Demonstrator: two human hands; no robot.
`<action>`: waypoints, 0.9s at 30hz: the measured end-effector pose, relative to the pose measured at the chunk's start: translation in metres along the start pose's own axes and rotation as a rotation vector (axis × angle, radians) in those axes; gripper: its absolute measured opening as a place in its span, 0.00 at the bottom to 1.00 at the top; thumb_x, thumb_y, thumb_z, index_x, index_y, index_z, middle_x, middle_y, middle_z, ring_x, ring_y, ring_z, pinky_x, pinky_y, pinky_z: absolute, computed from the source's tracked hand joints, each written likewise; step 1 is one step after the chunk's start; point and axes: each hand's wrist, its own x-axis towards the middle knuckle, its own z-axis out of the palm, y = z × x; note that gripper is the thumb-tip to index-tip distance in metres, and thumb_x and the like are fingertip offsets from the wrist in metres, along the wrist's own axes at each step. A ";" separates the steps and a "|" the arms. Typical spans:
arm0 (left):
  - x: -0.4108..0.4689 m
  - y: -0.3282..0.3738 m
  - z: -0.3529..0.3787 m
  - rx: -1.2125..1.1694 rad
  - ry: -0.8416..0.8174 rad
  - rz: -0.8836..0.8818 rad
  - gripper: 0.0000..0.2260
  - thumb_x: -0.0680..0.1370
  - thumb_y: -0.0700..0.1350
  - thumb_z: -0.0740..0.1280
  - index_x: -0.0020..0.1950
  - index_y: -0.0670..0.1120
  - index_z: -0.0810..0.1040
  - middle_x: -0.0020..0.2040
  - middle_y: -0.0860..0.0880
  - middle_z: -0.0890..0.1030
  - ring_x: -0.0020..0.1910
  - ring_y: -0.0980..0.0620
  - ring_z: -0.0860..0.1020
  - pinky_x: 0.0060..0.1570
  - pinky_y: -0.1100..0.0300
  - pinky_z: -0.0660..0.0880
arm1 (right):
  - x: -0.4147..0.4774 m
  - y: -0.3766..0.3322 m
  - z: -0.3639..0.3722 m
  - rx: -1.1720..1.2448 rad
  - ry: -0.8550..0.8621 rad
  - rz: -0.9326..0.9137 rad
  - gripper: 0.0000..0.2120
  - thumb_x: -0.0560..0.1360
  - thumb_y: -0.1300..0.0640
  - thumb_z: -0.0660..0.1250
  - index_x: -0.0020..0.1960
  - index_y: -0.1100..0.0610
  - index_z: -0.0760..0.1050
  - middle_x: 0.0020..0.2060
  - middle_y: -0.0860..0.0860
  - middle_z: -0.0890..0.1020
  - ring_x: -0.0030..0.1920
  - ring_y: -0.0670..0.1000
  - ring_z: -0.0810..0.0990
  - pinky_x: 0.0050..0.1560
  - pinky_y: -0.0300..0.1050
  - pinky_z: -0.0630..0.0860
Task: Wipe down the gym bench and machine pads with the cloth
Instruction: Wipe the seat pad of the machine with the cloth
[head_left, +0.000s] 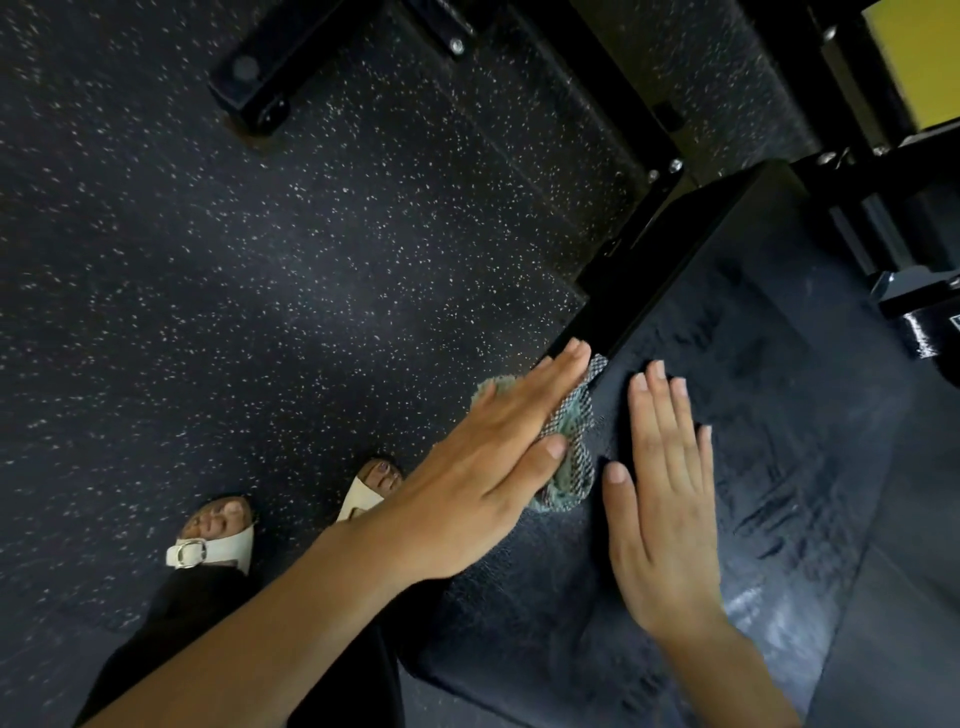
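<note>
A black padded bench (769, 395) runs from the lower middle to the upper right, its top streaked with damp wipe marks. A teal and grey checked cloth (571, 447) lies over the bench's left edge. My left hand (493, 467) presses flat on the cloth with straight fingers, covering most of it. My right hand (665, 499) rests flat on the bench top just right of the cloth, fingers straight, holding nothing.
Speckled black rubber floor (260, 286) fills the left side. A black steel machine frame (270, 88) with bolts stands at the top. More frame parts and a yellow panel (914, 62) are at the upper right. My feet in white sandals (218, 535) stand left of the bench.
</note>
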 end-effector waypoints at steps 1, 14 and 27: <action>-0.005 0.000 0.000 0.003 0.000 -0.001 0.24 0.85 0.50 0.49 0.78 0.62 0.42 0.76 0.72 0.42 0.74 0.73 0.41 0.74 0.68 0.37 | 0.003 0.004 -0.002 0.000 -0.005 -0.010 0.27 0.83 0.52 0.48 0.81 0.50 0.48 0.80 0.42 0.49 0.80 0.49 0.47 0.78 0.51 0.41; 0.018 0.000 0.001 -0.122 0.054 -0.064 0.23 0.84 0.51 0.49 0.79 0.60 0.47 0.77 0.71 0.46 0.75 0.72 0.44 0.79 0.53 0.44 | 0.014 0.013 0.000 -0.027 0.013 -0.062 0.27 0.83 0.51 0.46 0.81 0.50 0.47 0.80 0.45 0.50 0.80 0.50 0.47 0.78 0.53 0.41; 0.042 0.008 0.001 -0.133 0.085 -0.104 0.22 0.86 0.50 0.49 0.79 0.61 0.49 0.78 0.69 0.49 0.75 0.73 0.45 0.79 0.57 0.43 | 0.015 0.014 -0.001 -0.034 0.007 -0.069 0.26 0.83 0.50 0.46 0.81 0.50 0.47 0.80 0.45 0.50 0.80 0.49 0.47 0.78 0.52 0.40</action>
